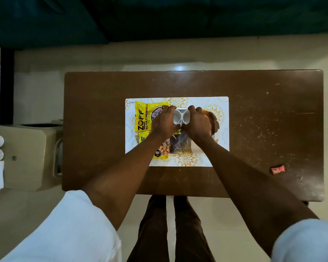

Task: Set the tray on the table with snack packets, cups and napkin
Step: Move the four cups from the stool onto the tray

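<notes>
1. White sleeves cover both upper arms at the near edge of the view; bare forearms reach forward over the brown wooden table.
2. Red small wrapper lies on the table towards its near right corner, well apart from everything else.
3. Tray, white with gold floral motifs, sits flat at the table's centre.
4. Two yellow snack packets lie on the left part of the tray: the nearer packet partly under the left forearm, the farther packet printed "ZOFF SOYA CHUNKS".
5. Left hand is curled around the left white cup; right hand is curled around the right white cup. The cups touch side by side above the tray's middle, open mouths facing the camera.
6. A dark leaf-patterned item lies under the right hand; whether it is the napkin cannot be told.
7. Beige plastic stool stands left of the table.
</notes>
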{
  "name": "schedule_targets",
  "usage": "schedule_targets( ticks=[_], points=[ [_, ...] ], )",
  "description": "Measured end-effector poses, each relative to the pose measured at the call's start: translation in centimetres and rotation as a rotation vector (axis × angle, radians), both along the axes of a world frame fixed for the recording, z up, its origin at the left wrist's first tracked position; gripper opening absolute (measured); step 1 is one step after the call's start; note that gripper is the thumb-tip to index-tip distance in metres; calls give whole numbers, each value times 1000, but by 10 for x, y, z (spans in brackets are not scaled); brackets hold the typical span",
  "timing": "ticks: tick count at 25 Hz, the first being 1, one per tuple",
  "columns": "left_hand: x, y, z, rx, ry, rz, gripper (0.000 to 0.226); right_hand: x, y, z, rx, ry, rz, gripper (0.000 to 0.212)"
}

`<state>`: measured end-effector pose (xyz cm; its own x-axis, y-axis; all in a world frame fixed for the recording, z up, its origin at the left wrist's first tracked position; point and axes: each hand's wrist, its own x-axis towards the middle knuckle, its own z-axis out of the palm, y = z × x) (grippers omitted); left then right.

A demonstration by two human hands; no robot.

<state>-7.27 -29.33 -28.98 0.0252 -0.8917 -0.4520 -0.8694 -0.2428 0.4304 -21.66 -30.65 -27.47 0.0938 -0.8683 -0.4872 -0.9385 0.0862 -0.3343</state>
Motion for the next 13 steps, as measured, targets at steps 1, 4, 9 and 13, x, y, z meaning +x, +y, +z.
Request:
schedule_targets(
  ticks=[1,4,9,13],
  points=[
    [0,0,-1,0,-3,-2,75,0,0,-1,-2,5,4,69],
    [-1,0,-2,5,-12,-12,76,-1,0,-4,-3,15,9,71],
    [2,-4,-1,38,-21,-45,86,-5,-3,-5,-12,23,32,80],
    [5,0,14,59,-21,-16,97,-14,1,0,-7,-12,3,87]
  ],
)
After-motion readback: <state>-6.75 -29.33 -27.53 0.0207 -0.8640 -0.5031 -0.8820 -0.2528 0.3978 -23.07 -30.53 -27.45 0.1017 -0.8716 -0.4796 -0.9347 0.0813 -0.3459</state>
